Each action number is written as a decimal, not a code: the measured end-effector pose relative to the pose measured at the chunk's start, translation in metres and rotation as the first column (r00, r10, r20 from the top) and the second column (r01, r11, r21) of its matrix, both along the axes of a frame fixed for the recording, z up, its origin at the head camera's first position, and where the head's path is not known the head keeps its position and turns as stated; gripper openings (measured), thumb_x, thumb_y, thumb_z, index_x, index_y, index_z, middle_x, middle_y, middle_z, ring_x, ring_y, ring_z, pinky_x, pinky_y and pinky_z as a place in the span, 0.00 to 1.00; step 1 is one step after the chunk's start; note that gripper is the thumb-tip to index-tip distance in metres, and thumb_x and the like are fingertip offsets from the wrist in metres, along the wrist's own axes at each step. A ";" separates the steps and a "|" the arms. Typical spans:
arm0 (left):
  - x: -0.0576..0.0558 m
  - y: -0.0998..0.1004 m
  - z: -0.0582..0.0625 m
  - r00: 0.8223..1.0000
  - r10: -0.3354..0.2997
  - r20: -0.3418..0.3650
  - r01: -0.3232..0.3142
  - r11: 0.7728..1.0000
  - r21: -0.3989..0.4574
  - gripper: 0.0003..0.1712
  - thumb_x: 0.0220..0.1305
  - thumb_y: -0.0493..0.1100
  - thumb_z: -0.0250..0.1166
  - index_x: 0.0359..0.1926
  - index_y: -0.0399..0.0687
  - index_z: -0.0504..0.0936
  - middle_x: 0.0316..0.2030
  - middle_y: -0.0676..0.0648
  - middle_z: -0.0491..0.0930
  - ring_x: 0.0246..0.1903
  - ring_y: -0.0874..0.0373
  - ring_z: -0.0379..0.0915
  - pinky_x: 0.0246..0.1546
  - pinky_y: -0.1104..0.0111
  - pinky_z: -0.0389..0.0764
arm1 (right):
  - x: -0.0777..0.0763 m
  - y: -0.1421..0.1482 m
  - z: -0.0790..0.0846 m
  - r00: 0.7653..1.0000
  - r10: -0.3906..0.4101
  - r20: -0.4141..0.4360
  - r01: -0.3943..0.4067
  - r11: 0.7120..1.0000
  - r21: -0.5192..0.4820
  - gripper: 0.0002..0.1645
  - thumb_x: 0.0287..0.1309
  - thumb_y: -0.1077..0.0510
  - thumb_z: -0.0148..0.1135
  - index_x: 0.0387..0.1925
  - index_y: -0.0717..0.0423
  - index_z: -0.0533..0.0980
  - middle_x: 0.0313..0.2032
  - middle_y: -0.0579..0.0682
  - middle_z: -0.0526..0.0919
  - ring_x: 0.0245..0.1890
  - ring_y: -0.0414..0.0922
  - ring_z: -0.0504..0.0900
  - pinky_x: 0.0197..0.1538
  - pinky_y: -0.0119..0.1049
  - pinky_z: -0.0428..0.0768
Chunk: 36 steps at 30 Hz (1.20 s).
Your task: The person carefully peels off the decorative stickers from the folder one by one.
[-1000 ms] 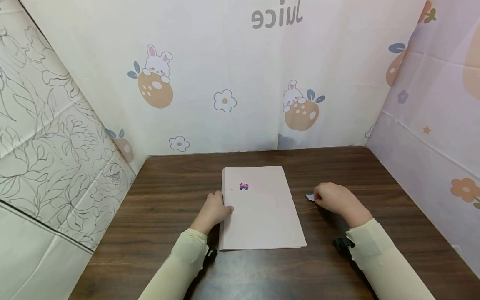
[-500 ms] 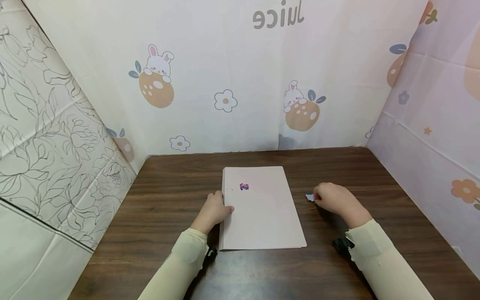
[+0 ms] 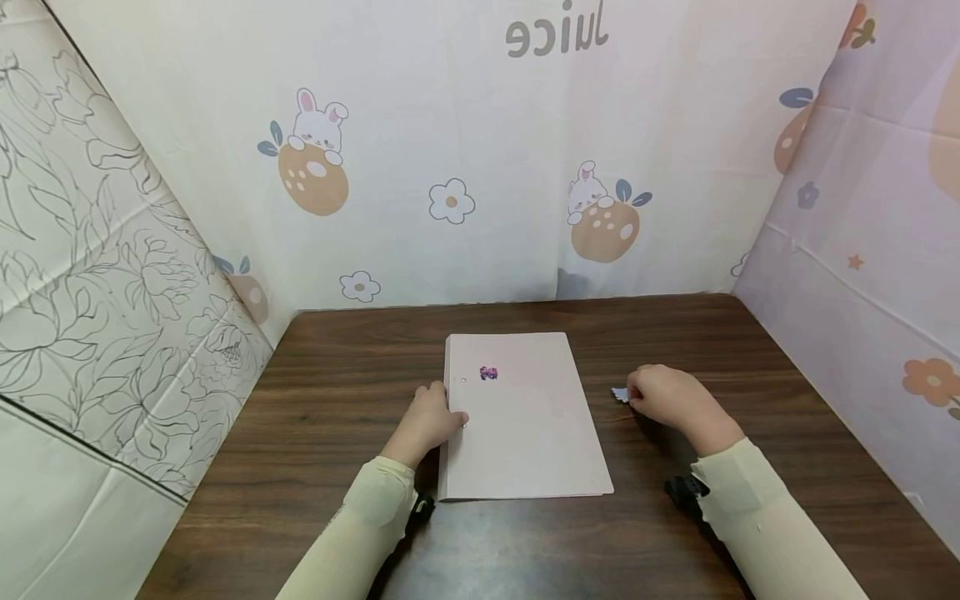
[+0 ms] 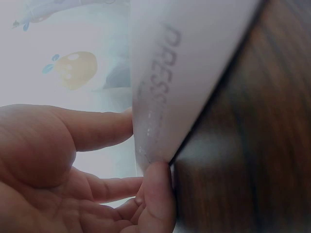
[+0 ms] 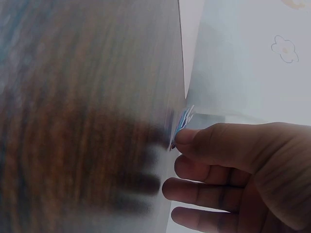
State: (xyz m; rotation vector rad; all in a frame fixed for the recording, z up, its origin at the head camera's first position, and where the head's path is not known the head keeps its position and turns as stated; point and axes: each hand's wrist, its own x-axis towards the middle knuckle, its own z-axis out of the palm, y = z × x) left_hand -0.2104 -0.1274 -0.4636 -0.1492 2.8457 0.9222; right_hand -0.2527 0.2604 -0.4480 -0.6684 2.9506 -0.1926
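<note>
Two grips: left hand on a white folder, right hand on a pale blue scrap

Nearest, cream sleeves reach in from the lower edge, each with a dark device under the wrist. The folder lies flat in the middle of the brown desk, spine to the left. The left hand holds it by that side in a narrow grip, thumb on the cover, other fingers at the spine, where grey letters start "PRESS". Off the folder's right edge, near but apart, the right hand pinches the scrap between thumb and finger, remaining fingers loosely bent; whether the scrap touches the desk, I cannot tell. Slightly farther, a purple patch marks the cover's upper left. Behind the desk hangs a pale cloth printed with rabbits, orange fruit and a mirrored "Juice".
</note>
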 end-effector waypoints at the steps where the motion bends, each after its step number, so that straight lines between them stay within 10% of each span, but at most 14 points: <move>1: 0.000 0.000 0.000 1.000 0.001 -0.001 -0.001 1.000 0.001 0.40 0.63 0.48 0.73 0.66 0.28 0.69 0.56 0.28 0.72 0.51 0.39 0.78 0.52 0.47 0.81 | 0.000 0.000 0.000 1.000 0.000 0.002 0.000 1.000 0.000 0.10 0.63 0.64 0.64 0.26 0.51 0.78 0.24 0.44 0.76 0.22 0.40 0.70 0.28 0.37 0.71; 36: 0.002 0.000 0.003 1.000 -0.002 -0.001 0.002 1.000 0.000 0.40 0.63 0.48 0.73 0.67 0.28 0.68 0.56 0.28 0.72 0.50 0.40 0.78 0.52 0.48 0.82 | 0.000 -0.001 0.001 1.000 0.007 -0.018 -0.007 1.000 0.006 0.08 0.64 0.64 0.64 0.28 0.53 0.81 0.25 0.44 0.78 0.22 0.40 0.70 0.28 0.37 0.72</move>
